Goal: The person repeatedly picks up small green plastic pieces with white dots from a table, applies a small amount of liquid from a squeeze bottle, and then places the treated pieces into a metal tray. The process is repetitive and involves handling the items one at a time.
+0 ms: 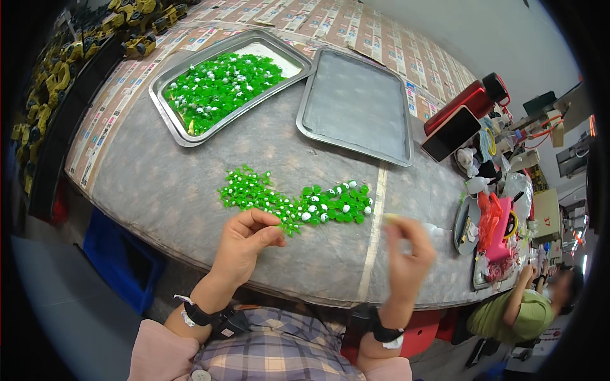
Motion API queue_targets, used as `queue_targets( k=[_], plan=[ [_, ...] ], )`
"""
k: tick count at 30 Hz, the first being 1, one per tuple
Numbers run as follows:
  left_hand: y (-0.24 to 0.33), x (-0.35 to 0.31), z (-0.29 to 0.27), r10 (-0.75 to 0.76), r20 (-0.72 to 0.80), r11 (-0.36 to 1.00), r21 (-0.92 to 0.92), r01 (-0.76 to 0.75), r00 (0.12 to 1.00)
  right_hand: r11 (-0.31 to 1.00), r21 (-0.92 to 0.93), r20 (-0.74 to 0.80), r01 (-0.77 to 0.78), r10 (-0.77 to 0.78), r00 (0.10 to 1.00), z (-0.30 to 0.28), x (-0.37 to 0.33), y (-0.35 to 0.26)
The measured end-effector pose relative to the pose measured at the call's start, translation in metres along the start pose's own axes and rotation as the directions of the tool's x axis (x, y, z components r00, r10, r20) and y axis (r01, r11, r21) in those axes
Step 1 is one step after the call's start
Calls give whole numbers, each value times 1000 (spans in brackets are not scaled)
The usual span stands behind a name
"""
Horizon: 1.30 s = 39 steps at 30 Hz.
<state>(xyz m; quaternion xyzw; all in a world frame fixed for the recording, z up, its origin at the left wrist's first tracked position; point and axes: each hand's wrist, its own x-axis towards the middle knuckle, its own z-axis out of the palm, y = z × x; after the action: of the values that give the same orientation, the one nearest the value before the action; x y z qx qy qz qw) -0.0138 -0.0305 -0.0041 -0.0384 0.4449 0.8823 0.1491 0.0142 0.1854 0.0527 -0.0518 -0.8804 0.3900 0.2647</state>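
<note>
My left hand (244, 246) is closed in a pinch at the near edge of a pile of small green plastic pieces with white tips (254, 193); what its fingertips hold is too small to make out. Directly right of that pile lie larger green clover-shaped pieces (352, 209), with white, black-marked beads among them. My right hand (410, 257) is raised over the table, to the right of these pieces. Motion blurs its fingers, and I cannot make out whether anything is in them.
At the back left stands a metal tray (184, 136) full of green pieces and white beads. A second metal tray (356, 146) sits beside it. Further right are a phone (451, 133), a red bottle (460, 105) and clutter. A person in green (524, 311) sits at the right.
</note>
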Motion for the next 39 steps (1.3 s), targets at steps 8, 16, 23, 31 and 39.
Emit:
queue_targets(
  k=[8, 16, 23, 31, 39],
  plan=[
    [8, -3, -4, -2, -30, 1000, -24, 1, 1000, 890, -274, 487, 366, -199, 850, 81, 7, -10],
    [3, 0, -5, -28, -7, 1000, -8, 28, 1000, 875, -305, 547, 375, -162, 822, 76, -9, -7],
    [2, -7, -2, -50, 141, 999, 21, 47, 989, 994, 64, 454, 88, -108, 884, 53, -5, -17],
    [-14, -8, 11, -134, 332, 991, 23, 134, 934, 886, 331, 624, -325, 53, 780, 25, -27, -15],
    [-11, -10, 19, -185, 273, 981, -5, 194, 944, 592, 480, 728, -647, 142, 670, 22, -37, -3]
  ],
)
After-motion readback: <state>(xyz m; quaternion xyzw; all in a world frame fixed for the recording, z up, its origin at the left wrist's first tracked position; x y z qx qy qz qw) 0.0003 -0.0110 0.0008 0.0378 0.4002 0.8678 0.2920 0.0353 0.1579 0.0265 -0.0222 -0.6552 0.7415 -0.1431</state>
